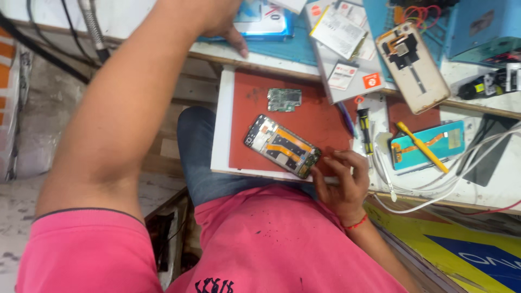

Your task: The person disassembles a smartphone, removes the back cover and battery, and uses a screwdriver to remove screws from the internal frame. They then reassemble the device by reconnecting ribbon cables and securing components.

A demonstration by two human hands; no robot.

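The opened phone (282, 146) lies face down and at a slant on the red mat (320, 116), its back cover off so the orange ribbon cables and inner frame show. It sits at the near edge of the mat, just in front of the person's lap.

The right hand (343, 184) rests at the phone's lower right corner, its fingertips (317, 163) touching that end; its grip is loose, fingers curled and apart rather than clamped on anything.

The left hand (220, 21) reaches far beyond the phone, up to the back of the bench (488, 190), its thumb on the edge of a blue-and-white box (266, 24). Most of that hand is cut off by the top of the view, so I cannot tell how its grip stands.

Just beyond the phone, on the same mat, lies a small green circuit board (284, 99). To the right of the phone stands out a screwdriver (364, 130) with a black and yellow handle, and further right a teal phone part (429, 145) with a yellow tool (422, 146) lying across it. Beyond those, well apart from the phone, a gold phone shell (415, 68) lies open, beside a grey tray (347, 54) of batteries. White cables (434, 192) loop along the bench to the right of the phone.
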